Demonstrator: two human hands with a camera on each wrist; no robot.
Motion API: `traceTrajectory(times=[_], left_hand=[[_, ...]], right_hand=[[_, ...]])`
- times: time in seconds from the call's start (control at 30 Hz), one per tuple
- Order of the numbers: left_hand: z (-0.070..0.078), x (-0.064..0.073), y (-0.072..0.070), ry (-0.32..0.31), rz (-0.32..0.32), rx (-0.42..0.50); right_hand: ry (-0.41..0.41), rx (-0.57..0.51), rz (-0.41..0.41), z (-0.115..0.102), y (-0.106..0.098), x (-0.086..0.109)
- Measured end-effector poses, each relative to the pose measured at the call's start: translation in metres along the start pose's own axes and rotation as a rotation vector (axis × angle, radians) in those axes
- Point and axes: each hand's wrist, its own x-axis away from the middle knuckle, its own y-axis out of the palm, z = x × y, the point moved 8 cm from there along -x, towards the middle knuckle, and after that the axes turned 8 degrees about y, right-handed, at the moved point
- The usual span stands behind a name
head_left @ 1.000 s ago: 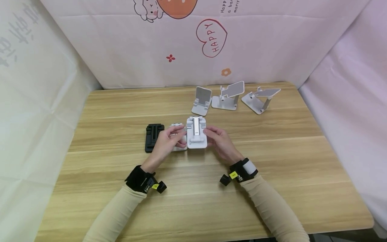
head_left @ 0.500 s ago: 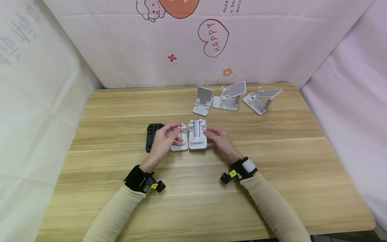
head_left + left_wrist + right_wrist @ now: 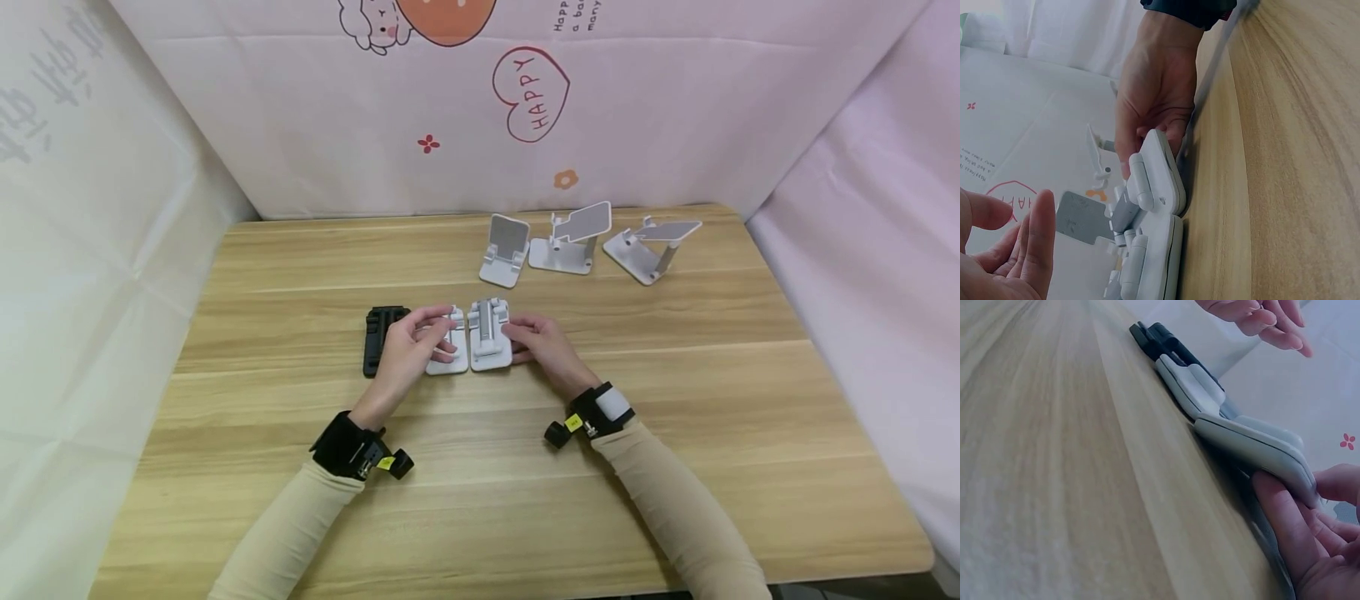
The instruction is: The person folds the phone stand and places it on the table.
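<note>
My right hand (image 3: 547, 346) pinches the right edge of a white folded phone stand (image 3: 491, 360), thumb on top and fingers beneath. In the right wrist view this folded stand (image 3: 1254, 442) tilts, its held edge raised off the table and its other edge low beside the neighbouring stand. My left hand (image 3: 405, 348) hovers over a second white folded phone stand (image 3: 447, 365), partly covering it. Nothing is between the left hand's loosely bent fingers (image 3: 1038, 244) in the left wrist view. A black folded phone stand (image 3: 375, 343) lies at the left of this row, partly behind the left hand.
Behind the row, three white phone stands stand unfolded: an upright one (image 3: 504, 250), a middle one (image 3: 558, 256) and a right one (image 3: 633, 256). The wooden table (image 3: 480, 517) meets a printed cloth (image 3: 337, 142) at its back edge.
The right hand's folded stand has come down beside the second white one and turned slightly. My left hand has drawn away leftward from its edge, uncovering more of the second stand.
</note>
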Motion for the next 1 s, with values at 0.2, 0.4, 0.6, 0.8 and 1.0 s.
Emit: traceTrajectory(times=[0.2, 0.4, 0.6, 0.8, 1.0], left_hand=[[-0.002, 0.0, 0.001, -0.006, 0.0, -0.013], [-0.005, 0.0, 0.003, -0.012, 0.0, -0.004], [-0.006, 0.001, 0.003, -0.017, -0.002, -0.011], [-0.007, 0.002, 0.003, -0.024, 0.001, -0.022], [-0.01, 0.002, 0.005, -0.022, 0.009, -0.002]], right_hand=[[0.018, 0.031, 0.06, 0.0, -0.002, 0.0], [-0.019, 0.114, 0.112, -0.004, -0.006, 0.002], [-0.074, 0.195, 0.161, -0.01, -0.008, 0.003], [-0.081, 0.283, 0.196, -0.014, -0.008, 0.007], [-0.078, 0.32, 0.195, -0.014, -0.009, 0.007]])
